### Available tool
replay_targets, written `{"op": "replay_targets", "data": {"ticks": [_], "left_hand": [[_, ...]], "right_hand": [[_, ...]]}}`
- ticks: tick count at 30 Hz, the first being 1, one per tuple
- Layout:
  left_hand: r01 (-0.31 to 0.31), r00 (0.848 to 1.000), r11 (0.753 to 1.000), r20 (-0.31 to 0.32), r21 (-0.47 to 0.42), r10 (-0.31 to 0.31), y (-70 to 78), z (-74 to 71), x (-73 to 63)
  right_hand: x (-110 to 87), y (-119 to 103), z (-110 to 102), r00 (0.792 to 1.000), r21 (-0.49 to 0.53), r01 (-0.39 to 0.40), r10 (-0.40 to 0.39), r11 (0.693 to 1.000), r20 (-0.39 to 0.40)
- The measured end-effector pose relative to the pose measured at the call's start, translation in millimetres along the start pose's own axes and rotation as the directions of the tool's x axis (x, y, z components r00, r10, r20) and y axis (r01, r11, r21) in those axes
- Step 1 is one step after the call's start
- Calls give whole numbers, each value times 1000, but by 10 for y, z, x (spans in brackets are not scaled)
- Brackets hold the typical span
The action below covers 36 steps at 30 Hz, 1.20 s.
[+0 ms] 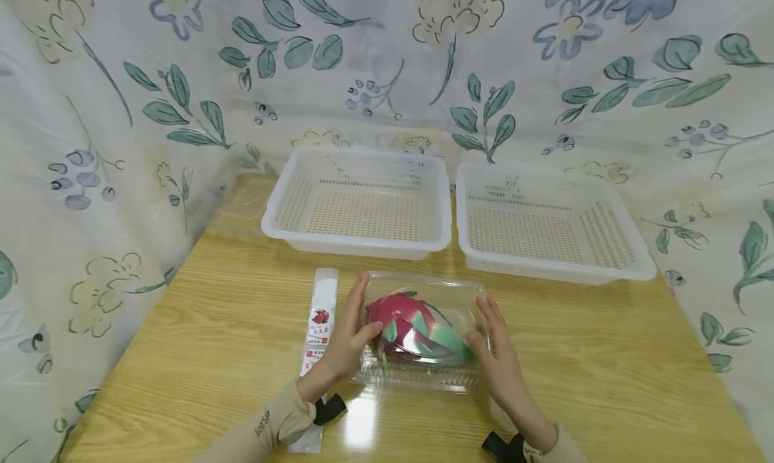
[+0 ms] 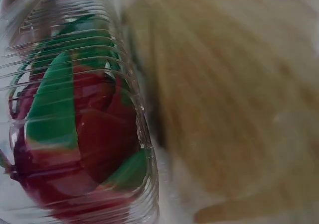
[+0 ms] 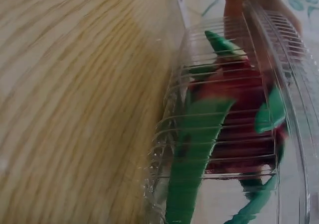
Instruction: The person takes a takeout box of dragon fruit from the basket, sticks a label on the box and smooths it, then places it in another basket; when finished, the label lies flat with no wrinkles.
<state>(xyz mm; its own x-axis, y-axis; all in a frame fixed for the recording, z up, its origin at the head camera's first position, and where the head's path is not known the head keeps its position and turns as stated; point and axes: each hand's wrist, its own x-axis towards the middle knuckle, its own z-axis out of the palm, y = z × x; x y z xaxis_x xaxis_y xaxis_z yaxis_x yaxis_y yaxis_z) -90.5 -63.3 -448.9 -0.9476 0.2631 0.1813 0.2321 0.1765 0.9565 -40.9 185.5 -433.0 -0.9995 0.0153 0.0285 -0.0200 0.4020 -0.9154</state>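
Note:
A clear plastic clamshell box (image 1: 417, 381) is between both hands, near the middle of the table. Inside lies a dragon fruit (image 1: 399, 318), pink-red with green scales. My left hand (image 1: 343, 342) grips the box's left side, its thumb over the top edge. On the right side my right hand (image 1: 502, 365) holds the box by its edge. Both wrist views show the ribbed plastic wall up close, with the dragon fruit (image 2: 104, 144) behind it. A white label strip (image 1: 320, 318) printed with red fruit lies left of the box, partly hidden under the left wrist.
Two white perforated baskets (image 1: 357, 242) (image 1: 556, 269) stand side by side at the back of the wooden table (image 1: 205, 328). A transparent plastic piece (image 1: 242, 204) lies at the back left. Floral cloth (image 1: 387, 60) hangs behind and along the sides.

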Motion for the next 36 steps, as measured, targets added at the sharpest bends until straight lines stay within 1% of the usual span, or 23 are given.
{"op": "replay_targets", "data": {"ticks": [3, 6, 8, 11, 13, 15, 19, 22, 23, 24, 26, 28, 29, 31, 33, 35, 36], "left_hand": [[-6, 1000, 999, 3, 46, 6, -48, 10, -33], [-22, 999, 994, 31, 107, 19, -62, -5, -48], [-37, 997, 987, 74, 155, 26, -68, -37, -46], [-51, 989, 981, 147, 189, 23, -77, -102, -34], [-61, 982, 980, 185, 192, 25, -88, -134, -20], [-55, 978, 981, 206, 188, 16, -106, -149, -7], [-52, 974, 982, 227, 181, 10, -130, -189, 3], [-54, 973, 983, 232, 173, 12, -119, -290, -1], [-54, 974, 985, 227, 167, 15, -118, -339, -2], [-42, 977, 987, 214, 157, 8, -116, -395, -2], [-13, 985, 989, 171, 147, -12, -127, -516, 5], [48, 993, 990, 98, 134, -61, -176, -632, 26], [84, 994, 988, 56, 129, -92, -212, -685, 40], [160, 987, 980, -17, 119, -159, -282, -779, 65], [216, 975, 969, -73, 116, -209, -356, -849, 86], [240, 968, 961, -102, 137, -227, -415, -898, 98], [246, 967, 955, -110, 167, -230, -437, -917, 98]], "right_hand": [[-24, 29, 26, 999, -72, 31, -32, 997, -16], [-44, 50, 36, 998, -114, 53, -56, 992, -23], [-55, 76, 47, 997, -127, 71, -75, 989, -28], [-70, 96, 54, 996, -140, 80, -84, 987, -22], [-74, 97, 53, 997, -153, 73, -77, 985, -19], [-72, 90, 41, 998, -156, 63, -66, 986, -9], [-51, 89, 37, 999, -156, 36, -36, 987, 3], [-32, 91, 65, 1000, -139, 16, -15, 990, 9], [-28, 91, 77, 1000, -133, 11, -10, 991, 9], [-26, 89, 88, 1000, -125, 8, -7, 992, 11], [-32, 84, 103, 1000, -112, 2, 0, 994, 10], [-41, 78, 105, 1000, -112, -3, 4, 994, 7], [-47, 74, 100, 1000, -116, -5, 6, 993, 5], [-56, 68, 87, 1000, -119, -11, 11, 993, 3], [-60, 64, 73, 1000, -117, -15, 16, 993, 7], [-59, 59, 65, 1000, -101, -20, 22, 995, 15], [-57, 57, 64, 1000, -89, -22, 24, 996, 20]]}}
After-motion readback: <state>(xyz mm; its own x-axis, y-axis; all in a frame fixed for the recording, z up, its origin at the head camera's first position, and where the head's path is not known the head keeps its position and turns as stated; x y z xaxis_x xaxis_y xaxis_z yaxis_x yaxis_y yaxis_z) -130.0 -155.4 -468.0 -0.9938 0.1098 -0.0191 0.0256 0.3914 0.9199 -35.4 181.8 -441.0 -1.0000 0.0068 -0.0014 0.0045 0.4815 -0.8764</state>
